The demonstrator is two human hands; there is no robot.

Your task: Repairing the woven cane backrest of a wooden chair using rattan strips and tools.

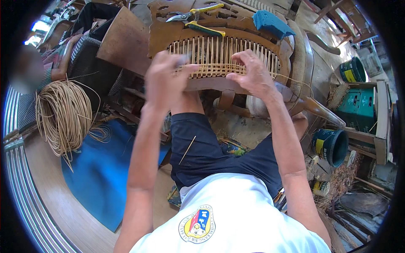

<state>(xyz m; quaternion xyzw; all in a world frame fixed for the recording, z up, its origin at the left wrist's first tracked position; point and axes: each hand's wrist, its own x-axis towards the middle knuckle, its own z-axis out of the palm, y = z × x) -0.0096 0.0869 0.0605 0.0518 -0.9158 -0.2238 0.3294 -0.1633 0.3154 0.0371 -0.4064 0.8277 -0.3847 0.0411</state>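
Across my lap stands a carved wooden chair frame (pixel 160 29) with an oval opening. Pale cane strands (pixel 215 52) run up and down across it, and several crosswise strands are woven through near its lower edge. My left hand (pixel 164 80), smeared by motion, is over the left end of the weave; a blurred greyish thing shows by its fingers. Over the right part, my right hand (pixel 255 76) has thumb and fingers apart, close to the strands. A loose cane strand (pixel 295 80) trails out on the right. Yellow-handled pruning shears (pixel 196 19) lie on the frame's top.
A blue sponge-like block (pixel 273 24) rests on the frame's right. At left hangs a cane coil (pixel 65 116) beside a blue sheet (pixel 99 168). Dark buckets (pixel 331 147) and a green crate (pixel 358 107) stand right. A short cane piece (pixel 187 149) lies on my thigh. Another person sits far left.
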